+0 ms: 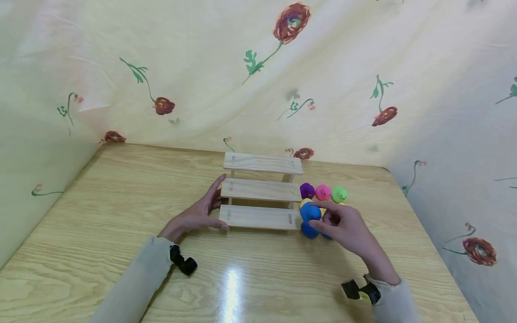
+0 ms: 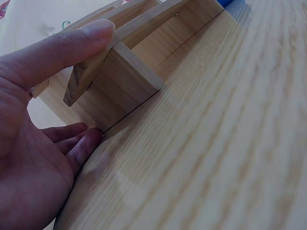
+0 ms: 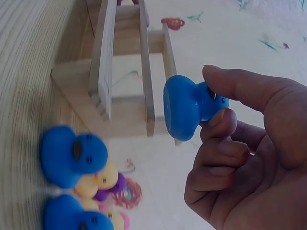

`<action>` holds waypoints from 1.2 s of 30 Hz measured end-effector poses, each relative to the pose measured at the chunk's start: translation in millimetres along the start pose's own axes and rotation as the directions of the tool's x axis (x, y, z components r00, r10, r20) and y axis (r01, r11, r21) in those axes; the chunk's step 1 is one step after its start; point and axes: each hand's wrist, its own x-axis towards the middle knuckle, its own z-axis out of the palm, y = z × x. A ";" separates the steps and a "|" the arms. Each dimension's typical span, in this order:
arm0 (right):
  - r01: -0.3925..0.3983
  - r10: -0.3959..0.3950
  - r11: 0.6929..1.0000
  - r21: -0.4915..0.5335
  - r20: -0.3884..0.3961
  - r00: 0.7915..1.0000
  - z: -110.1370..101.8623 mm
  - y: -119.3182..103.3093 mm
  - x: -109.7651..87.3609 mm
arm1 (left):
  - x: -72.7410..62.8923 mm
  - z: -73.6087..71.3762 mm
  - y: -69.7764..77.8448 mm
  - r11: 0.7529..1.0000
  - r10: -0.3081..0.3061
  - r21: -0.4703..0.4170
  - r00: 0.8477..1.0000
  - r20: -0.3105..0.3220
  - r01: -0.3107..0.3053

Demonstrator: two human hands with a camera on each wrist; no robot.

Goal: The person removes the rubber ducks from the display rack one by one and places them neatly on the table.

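Observation:
A three-tier wooden step shelf (image 1: 260, 217) stands on the table. My left hand (image 1: 198, 215) is at its left end, fingers extended; in the left wrist view the thumb (image 2: 98, 31) lies on the lowest board and the other fingertips are down by the side panel. My right hand (image 1: 351, 229) pinches a blue rubber duck (image 3: 184, 110) by its head between thumb and forefinger. This duck is held up beside the shelf's right end, over the other ducks. Two more blue ducks (image 3: 72, 155) sit below it on the table, partly hidden by the hand in the head view.
Behind the blue ducks sit a purple duck (image 1: 307, 190), a pink duck (image 1: 323, 192) and a green duck (image 1: 339, 194), with yellow ones (image 1: 305, 203) between. A flowered cloth (image 1: 202, 89) hangs around the back and sides of the wooden table (image 1: 262, 273).

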 end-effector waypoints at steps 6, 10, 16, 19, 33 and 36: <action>-0.024 0.023 0.999 -0.044 -0.028 0.999 -13.3 12.5 -9.0 | 0.0 -0.3 -0.1 1.000 -0.001 0.000 1.000 -0.002 0.001; -0.036 0.033 0.997 -0.062 -0.049 0.998 -20.4 21.9 -15.3 | -0.2 -0.4 -0.7 1.000 -0.002 0.001 1.000 -0.003 0.002; -0.056 0.051 0.995 -0.086 -0.062 0.997 -30.8 37.6 -23.1 | 0.2 -0.3 -0.5 1.000 -0.001 -0.003 1.000 -0.003 0.001; -0.065 0.059 0.993 -0.093 -0.063 0.996 -35.9 44.5 -25.9 | 0.4 -0.3 -0.3 1.000 0.002 -0.005 1.000 -0.004 -0.002; -0.135 0.134 0.989 -0.062 -0.016 0.991 -49.8 74.5 -38.8 | 0.5 -0.4 -0.4 1.000 0.008 -0.001 1.000 -0.006 -0.008; -0.174 0.175 0.983 -0.059 0.018 0.984 -50.9 79.6 -38.5 | 0.4 -0.1 -0.1 1.000 0.006 0.001 1.000 -0.007 -0.006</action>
